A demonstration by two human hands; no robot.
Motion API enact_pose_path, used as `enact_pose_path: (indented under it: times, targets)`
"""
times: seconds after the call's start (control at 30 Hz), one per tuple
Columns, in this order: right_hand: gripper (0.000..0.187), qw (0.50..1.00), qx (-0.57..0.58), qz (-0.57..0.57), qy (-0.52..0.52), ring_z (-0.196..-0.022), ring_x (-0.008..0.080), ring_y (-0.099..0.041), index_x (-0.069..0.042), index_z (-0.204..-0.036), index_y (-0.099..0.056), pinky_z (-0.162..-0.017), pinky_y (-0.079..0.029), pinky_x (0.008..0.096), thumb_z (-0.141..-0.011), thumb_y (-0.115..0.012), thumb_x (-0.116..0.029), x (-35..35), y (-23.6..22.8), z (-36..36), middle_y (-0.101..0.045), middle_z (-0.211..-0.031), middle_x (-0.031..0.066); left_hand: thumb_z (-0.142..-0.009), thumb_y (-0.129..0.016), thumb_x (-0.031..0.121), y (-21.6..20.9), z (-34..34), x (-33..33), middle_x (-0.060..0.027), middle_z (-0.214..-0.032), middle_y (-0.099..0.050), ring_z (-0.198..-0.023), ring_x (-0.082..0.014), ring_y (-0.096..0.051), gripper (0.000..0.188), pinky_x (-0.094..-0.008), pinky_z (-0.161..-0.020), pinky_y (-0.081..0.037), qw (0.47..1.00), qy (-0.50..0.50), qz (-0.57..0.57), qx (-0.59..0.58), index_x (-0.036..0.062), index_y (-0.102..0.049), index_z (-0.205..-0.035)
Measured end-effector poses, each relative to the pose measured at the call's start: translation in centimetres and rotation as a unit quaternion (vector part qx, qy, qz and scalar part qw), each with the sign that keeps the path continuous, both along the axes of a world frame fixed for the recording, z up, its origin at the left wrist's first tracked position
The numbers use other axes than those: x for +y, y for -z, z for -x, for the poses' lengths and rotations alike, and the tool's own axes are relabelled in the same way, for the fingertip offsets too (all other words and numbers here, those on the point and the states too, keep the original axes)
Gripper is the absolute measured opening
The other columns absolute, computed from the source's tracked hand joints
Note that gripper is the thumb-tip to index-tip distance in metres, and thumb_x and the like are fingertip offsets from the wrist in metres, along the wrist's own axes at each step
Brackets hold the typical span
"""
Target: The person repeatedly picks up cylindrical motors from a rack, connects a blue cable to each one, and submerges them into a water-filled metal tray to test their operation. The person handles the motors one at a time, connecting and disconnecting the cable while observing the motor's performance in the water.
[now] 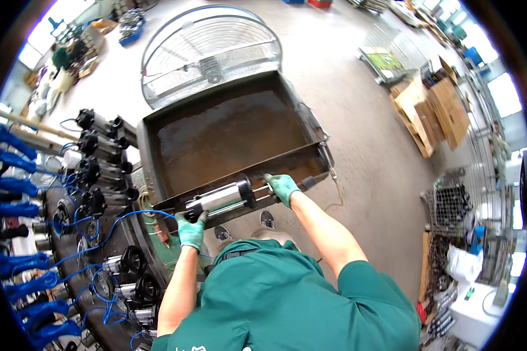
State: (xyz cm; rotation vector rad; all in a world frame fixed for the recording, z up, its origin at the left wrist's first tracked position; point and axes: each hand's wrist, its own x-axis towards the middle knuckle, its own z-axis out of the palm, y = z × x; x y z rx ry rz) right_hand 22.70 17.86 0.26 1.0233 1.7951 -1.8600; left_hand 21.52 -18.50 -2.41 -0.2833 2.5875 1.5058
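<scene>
A silver cylindrical pump motor [223, 199] with black end caps lies level across the near ledge of a water-filled metal tank [152, 149]. At its left black end, my green-gloved left hand [191, 230] closes on the motor, where a blue cable [140, 212] runs off to the left. My right hand [283, 188], gloved too, is closed at the other end, around a thin metal part that sticks out of the motor. The fingertips partly hide that part. Brownish water [234, 128] fills the tank's large section.
Several similar motors [102, 172] stand on a dark bench at left, with coiled blue cables and blue-wrapped bundles [17, 207]. A large round fan [214, 52] stands behind the tank. Right lie wooden boards and cardboard [442, 114], plus a wire basket [451, 199]. A hose [338, 190] hangs beside the tank.
</scene>
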Motion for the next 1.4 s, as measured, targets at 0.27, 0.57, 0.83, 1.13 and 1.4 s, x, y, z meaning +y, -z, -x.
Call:
enact_pose_path:
  times: [0.27,0.57,0.83,1.13,1.4]
  targets:
    - [0.047,0.976,0.037,-0.202,-0.065,-0.074,0.0293,-0.071,-0.004,-0.112,-0.072,-0.067,-0.056,0.0397,-0.105,-0.06,-0.049,2.2,1.3,-0.6,-0.073,-0.085,0.0142,-0.078,-0.095,0.037,-1.0,0.6,-0.1,-0.0089,-0.101,-0.058,-0.09,-0.0212,-0.053,0.072,-0.0358,-0.084,-0.049,0.997,0.022,0.073,-0.002,0.0005,-0.049,-0.12]
    - [0.068,0.918,-0.048,-0.385,0.079,-0.114,0.047,-0.067,-0.001,-0.14,-0.046,-0.099,-0.053,0.0521,-0.089,-0.076,-0.033,19.7,7.4,-9.0,-0.068,-0.12,0.0311,-0.083,-0.093,0.031,-1.8,0.3,0.6,-0.0073,-0.103,-0.06,-0.092,-0.0182,-0.055,0.064,-0.0331,-0.088,-0.049,0.999,0.021,0.032,-0.007,0.002,-0.048,-0.118]
    - [0.073,0.96,-0.072,-0.263,0.062,-0.1,0.0461,-0.072,-0.005,-0.149,-0.034,-0.089,-0.057,0.051,-0.093,-0.073,-0.032,18.1,-2.1,3.8,-0.073,-0.106,0.0265,-0.084,-0.092,0.03,-1.3,0.2,-0.4,-0.0084,-0.108,-0.063,-0.097,-0.0175,-0.057,0.066,-0.0327,-0.092,-0.05,0.999,0.018,0.03,-0.027,0.0018,-0.046,-0.121]
    - [0.018,0.916,0.148,-0.361,-0.094,-0.082,0.0378,-0.068,-0.009,-0.11,-0.061,-0.078,-0.055,0.0453,-0.099,-0.065,-0.022,11.8,-4.5,1.7,-0.069,-0.089,0.0212,-0.083,-0.093,0.027,-0.3,0.6,-1.0,-0.0106,-0.107,-0.067,-0.096,-0.0181,-0.062,0.065,-0.0331,-0.089,-0.053,0.996,0.034,0.083,-0.014,-0.0004,-0.048,-0.122]
    - [0.016,0.999,0.017,0.027,0.006,-0.049,0.0093,-0.045,-0.014,-0.088,-0.064,-0.041,-0.034,0.0286,-0.098,-0.053,-0.02,4.6,-2.2,-0.6,-0.062,-0.069,0.0015,-0.079,-0.095,0.03,-2.2,0.9,0.2,-0.0121,-0.106,-0.067,-0.095,-0.0202,-0.062,0.069,-0.0344,-0.089,-0.054,0.996,0.026,0.08,-0.043,-0.0016,-0.05,-0.121]
